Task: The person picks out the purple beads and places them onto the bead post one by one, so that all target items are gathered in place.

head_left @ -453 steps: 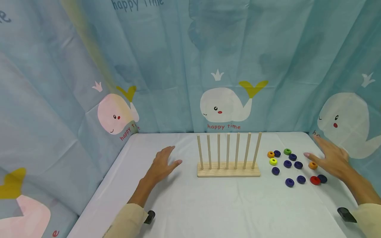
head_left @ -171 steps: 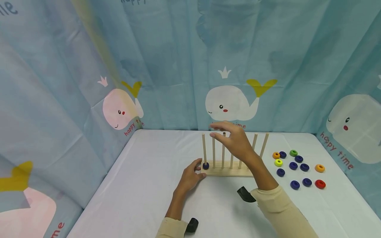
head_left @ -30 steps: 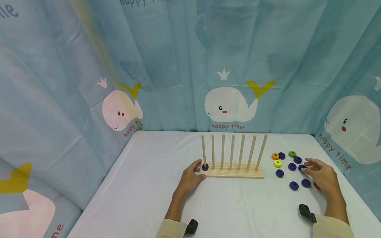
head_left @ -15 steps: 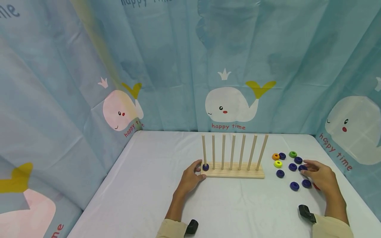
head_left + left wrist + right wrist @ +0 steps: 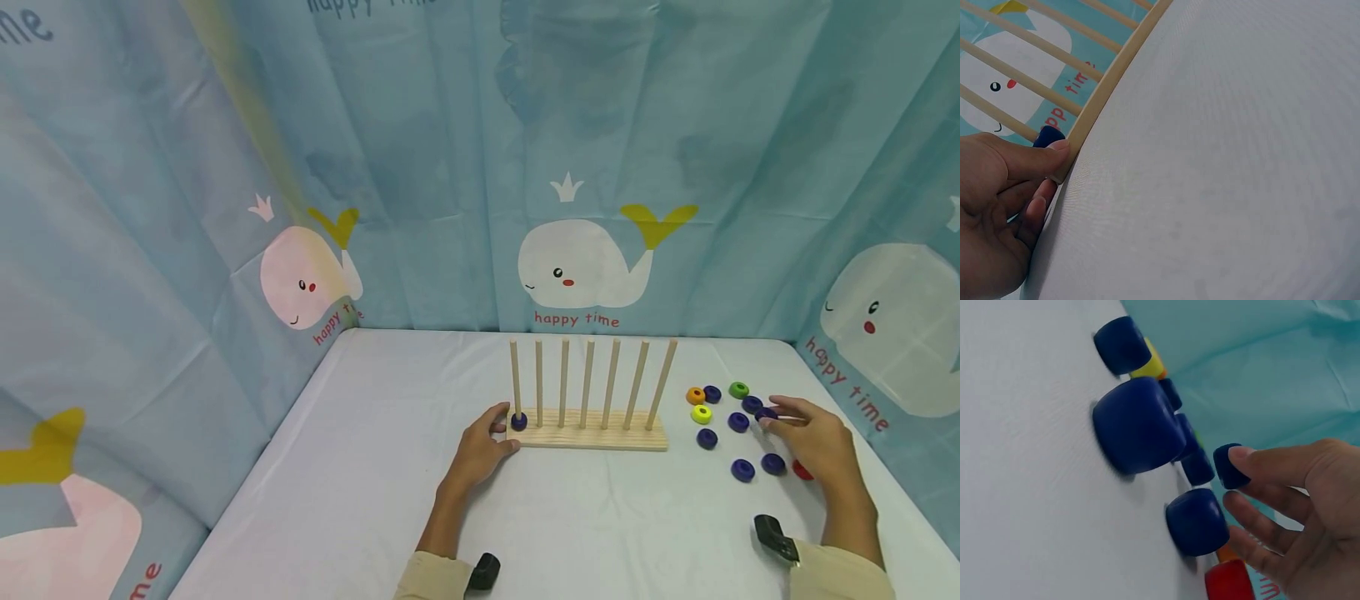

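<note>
A wooden peg rack (image 5: 588, 437) with a row of upright pegs stands mid-table. One blue bead (image 5: 518, 422) sits at the foot of its leftmost peg. My left hand (image 5: 477, 448) grips the rack's left end; in the left wrist view the thumb (image 5: 1035, 161) presses its front edge beside that bead. Over on the right, my right hand (image 5: 817, 442) pinches another blue bead (image 5: 1229, 467) between thumb and fingers, lifted just off the table. Several more blue beads (image 5: 742, 470) lie around it, and a red bead (image 5: 802, 470) shows partly behind the hand.
Left of the blue beads lie an orange bead (image 5: 696, 396) and a yellow bead (image 5: 701, 414), with a green bead (image 5: 738, 389) farther back. The white tabletop (image 5: 360, 467) ends against a blue whale-print curtain (image 5: 420, 208).
My right hand has pinched a blue bead and raised it slightly off the table. The left hand keeps its hold on the rack. Earlier, a blue bead came onto the leftmost peg.
</note>
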A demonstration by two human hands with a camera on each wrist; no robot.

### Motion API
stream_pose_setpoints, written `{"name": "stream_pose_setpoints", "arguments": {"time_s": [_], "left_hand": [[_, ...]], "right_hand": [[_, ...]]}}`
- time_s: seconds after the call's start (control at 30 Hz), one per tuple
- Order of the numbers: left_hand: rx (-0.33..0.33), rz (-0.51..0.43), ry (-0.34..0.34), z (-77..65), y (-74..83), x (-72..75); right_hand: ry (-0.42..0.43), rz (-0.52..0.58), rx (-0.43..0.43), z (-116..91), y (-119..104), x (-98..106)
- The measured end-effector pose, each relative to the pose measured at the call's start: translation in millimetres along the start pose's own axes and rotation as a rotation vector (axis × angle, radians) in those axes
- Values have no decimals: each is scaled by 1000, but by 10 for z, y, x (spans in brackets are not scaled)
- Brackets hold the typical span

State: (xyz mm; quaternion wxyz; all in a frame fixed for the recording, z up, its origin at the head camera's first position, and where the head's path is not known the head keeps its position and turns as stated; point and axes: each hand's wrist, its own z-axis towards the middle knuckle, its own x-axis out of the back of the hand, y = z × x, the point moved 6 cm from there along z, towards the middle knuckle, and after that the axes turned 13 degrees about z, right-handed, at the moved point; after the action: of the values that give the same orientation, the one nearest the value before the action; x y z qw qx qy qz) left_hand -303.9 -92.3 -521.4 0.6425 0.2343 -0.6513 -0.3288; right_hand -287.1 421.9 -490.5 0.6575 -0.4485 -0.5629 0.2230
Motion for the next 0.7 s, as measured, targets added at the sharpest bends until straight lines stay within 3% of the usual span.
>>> {"name": "stream_pose_setpoints", "arguments": {"time_s": [0.4,0.7], "left_hand": [[-9,11,3,30,-20,-10],[-18,-9,-4,-1,0,8]], "right_hand": [[72,180,63,-130,-410,61],[78,210,129,-227,-701,41]]}}
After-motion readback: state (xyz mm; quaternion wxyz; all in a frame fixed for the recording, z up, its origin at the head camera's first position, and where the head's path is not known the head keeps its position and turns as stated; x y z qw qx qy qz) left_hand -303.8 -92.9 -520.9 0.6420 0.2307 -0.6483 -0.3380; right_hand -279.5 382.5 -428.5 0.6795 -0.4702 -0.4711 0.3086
